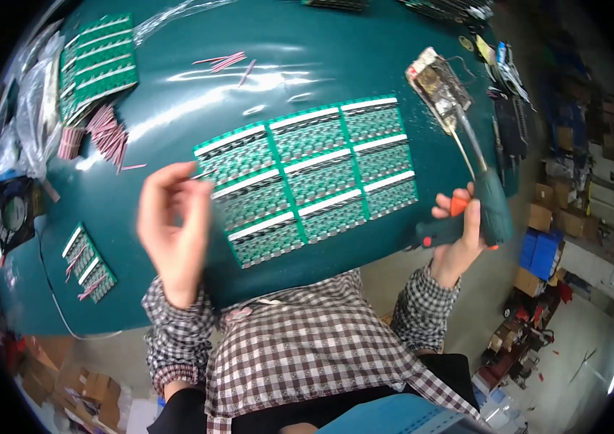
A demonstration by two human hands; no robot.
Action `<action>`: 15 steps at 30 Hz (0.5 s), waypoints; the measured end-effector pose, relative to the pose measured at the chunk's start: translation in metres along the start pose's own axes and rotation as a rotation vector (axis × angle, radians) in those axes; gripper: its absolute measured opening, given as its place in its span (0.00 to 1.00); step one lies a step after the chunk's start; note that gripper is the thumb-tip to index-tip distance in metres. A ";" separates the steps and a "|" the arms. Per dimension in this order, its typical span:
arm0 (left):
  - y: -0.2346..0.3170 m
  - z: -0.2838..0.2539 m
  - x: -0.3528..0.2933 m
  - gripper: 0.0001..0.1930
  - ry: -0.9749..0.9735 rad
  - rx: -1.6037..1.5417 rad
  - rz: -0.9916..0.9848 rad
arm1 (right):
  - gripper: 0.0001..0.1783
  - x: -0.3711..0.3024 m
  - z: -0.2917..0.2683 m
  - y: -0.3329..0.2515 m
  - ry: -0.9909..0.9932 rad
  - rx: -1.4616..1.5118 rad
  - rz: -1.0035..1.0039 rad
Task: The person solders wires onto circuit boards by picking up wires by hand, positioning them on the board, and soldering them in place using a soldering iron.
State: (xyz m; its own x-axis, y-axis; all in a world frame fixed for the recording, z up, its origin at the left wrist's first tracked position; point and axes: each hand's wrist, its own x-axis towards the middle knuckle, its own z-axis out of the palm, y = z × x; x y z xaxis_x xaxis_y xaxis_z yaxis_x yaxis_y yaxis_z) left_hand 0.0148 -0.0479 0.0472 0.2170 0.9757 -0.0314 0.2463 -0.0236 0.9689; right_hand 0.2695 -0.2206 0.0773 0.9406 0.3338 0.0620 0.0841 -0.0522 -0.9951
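My right hand (459,235) is closed around the green handle of a soldering gun (493,206), which has an orange trigger. Its metal shaft and thin tube reach up to a small soiled metal tray (437,87) at the right of the table, where the tip meets it. Three rows of joined green circuit boards (321,170) lie as one panel before me. Beside the panel's left edge hovers my left hand (174,224), slightly blurred, thumb and fingertips drawn together. Whatever sits between those fingertips is too small to make out.
Pink-and-white wires (108,137) lie bundled at the left, with several loose ones (223,61) farther back. More green boards (104,58) are stacked far left. A small wired board (90,264) lies near left, by a black fan (16,210) and its cable. Tools (509,123) line the right edge.
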 end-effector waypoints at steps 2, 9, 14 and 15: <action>0.006 0.013 -0.005 0.12 -0.119 -0.147 0.024 | 0.22 -0.021 -0.001 0.000 -0.202 0.213 0.201; 0.014 0.033 0.000 0.15 -0.391 -0.821 -0.426 | 0.28 -0.059 0.032 0.007 -0.525 0.434 0.451; 0.002 0.027 0.004 0.11 -0.255 -1.042 -0.515 | 0.29 -0.074 0.052 0.005 -0.587 0.324 0.421; 0.000 0.026 0.004 0.10 -0.232 -1.116 -0.541 | 0.29 -0.076 0.055 0.004 -0.607 0.300 0.412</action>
State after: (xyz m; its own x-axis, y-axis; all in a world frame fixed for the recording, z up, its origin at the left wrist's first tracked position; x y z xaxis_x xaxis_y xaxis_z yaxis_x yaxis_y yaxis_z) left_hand 0.0400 -0.0499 0.0406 0.5265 0.7388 -0.4207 -0.5497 0.6733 0.4944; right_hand 0.1804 -0.1948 0.0643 0.5253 0.8025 -0.2830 -0.4056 -0.0562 -0.9123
